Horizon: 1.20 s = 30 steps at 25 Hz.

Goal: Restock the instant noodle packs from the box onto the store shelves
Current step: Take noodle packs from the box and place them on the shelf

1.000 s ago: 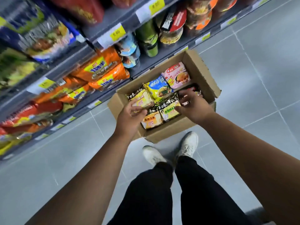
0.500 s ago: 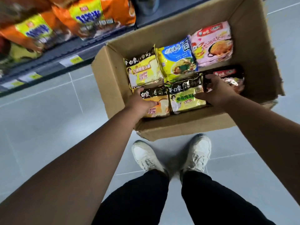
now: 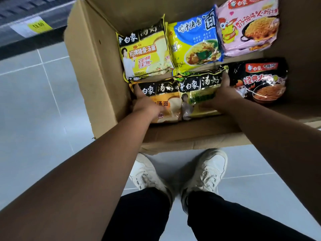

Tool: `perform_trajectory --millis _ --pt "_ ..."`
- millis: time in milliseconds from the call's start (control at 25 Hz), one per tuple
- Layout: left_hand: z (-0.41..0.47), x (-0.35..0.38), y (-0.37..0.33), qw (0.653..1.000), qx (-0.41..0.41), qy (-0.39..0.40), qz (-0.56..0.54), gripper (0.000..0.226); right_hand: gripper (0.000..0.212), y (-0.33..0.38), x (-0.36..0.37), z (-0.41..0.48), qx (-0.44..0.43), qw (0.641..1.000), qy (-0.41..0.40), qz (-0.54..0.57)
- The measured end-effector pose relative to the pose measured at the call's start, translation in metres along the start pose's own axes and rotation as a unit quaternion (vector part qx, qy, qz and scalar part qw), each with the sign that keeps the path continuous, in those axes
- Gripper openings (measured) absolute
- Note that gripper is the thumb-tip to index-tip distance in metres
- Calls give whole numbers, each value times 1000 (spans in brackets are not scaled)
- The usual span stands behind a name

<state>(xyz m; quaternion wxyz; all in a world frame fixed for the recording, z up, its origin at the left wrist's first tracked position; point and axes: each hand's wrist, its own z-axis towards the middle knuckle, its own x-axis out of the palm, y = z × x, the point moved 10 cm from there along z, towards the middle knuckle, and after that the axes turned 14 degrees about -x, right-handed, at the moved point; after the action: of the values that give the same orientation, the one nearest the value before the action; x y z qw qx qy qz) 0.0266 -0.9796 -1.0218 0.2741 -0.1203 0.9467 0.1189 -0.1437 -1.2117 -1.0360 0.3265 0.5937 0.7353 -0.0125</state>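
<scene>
Grey tile floor [image 3: 34,105], cardboard box [image 3: 97,70]: left grip [image 3: 145,104] curled round orange pack [image 3: 171,106] edge; right grip [image 3: 224,95] curled round green pack [image 3: 199,96] edge.

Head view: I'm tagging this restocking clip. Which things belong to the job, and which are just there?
Job: box, orange pack gripped by left hand, green pack gripped by right hand, yellow pack, blue pack, pink pack, black pack, shelf.
Just there: price tag, shoes, floor.
</scene>
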Motion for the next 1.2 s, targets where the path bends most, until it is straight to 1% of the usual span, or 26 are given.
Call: perform_trajectory --millis 80,120,200,280,320,400,480,520,600,680,760,840,920,1040,1120,1200 --pt "5 2 4 1000 -7 -1 -14 134 122 -3 -6 5 16 998 -28 47" --pt "7 1 6 999 0 1 -38 134 118 -6 -10 6 29 996 -44 66" --pt "12 -3 9 995 25 2 -97 133 104 -9 -11 8 45 994 -56 78" --pt "12 -7 12 987 36 9 -155 125 91 -8 -15 6 33 992 -78 97" --pt "9 -8 13 982 39 13 -185 115 85 -7 -17 4 25 989 -89 119" --pt "1 -12 10 970 49 31 -236 85 77 -7 -21 0 12 980 -104 170" --pt "-4 -13 10 957 52 71 -278 57 74 -5 -18 -6 7 973 -95 208" --pt "-8 -15 11 949 58 91 -296 50 72 0 -16 -11 -1 971 -87 225" --pt "-19 -25 10 942 86 102 -308 50 58 14 -19 -23 -34 962 -94 255" --pt "-41 -46 3 938 138 89 -305 65 43 29 -38 -43 -74 952 -131 268" --pt "-68 -71 -8 929 198 82 -301 86 38 43 -69 -69 -114 937 -176 279" --pt "-100 -97 -16 916 244 95 -304 96 41 59 -97 -98 -146 916 -198 318" --pt "-134 -124 -20 903 271 116 -313 89 42 76 -124 -131 -164 896 -213 354" --pt "-201 -174 -23 880 308 131 -338 69 41 102 -173 -191 -186 858 -250 408" --pt "-250 -210 -22 866 337 132 -345 69 46 120 -206 -234 -207 835 -271 432" --pt "-290 -240 -19 856 354 133 -353 69 42 137 -233 -274 -220 823 -280 443"
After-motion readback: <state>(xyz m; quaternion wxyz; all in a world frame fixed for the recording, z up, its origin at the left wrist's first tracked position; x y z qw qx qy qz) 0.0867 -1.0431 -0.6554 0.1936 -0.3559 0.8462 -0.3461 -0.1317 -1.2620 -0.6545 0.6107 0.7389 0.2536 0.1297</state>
